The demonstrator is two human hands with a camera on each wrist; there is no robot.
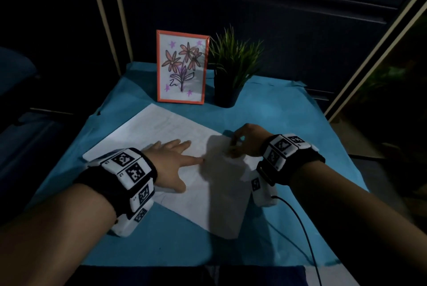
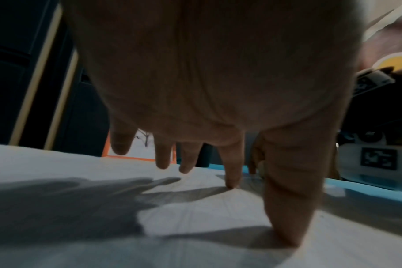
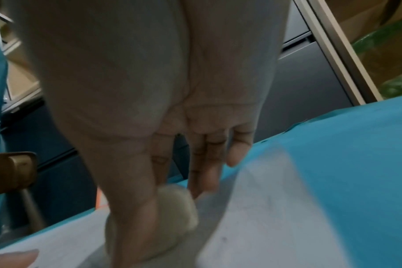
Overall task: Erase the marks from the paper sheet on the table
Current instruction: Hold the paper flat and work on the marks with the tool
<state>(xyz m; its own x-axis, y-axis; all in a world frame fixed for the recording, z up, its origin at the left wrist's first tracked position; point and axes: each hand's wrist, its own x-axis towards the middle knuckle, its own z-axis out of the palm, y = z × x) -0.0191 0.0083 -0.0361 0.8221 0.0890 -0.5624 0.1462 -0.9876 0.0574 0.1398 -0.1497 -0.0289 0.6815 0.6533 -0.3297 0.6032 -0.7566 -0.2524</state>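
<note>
The sheet lies flat on the blue-covered surface, turned at an angle so one corner points toward the person. Faint lines run across it; no clear marks can be made out in the dim light.

The left hand rests on the sheet's middle with its fingers spread and straight, the tips of the index finger and thumb pressing the paper down. It holds nothing.

The right hand sits at the sheet's right edge, fingers curled. In the right wrist view the thumb and fingers pinch a pale, rounded eraser, its lower end on the paper; the view is blurred there.

Both wrists wear black bands carrying white blocks with black square codes, and a dark cable trails from the right one toward the near edge.

At the far end of the surface stand an orange frame with a flower drawing and, just beside it on the right, a plant in a dark pot.
</note>
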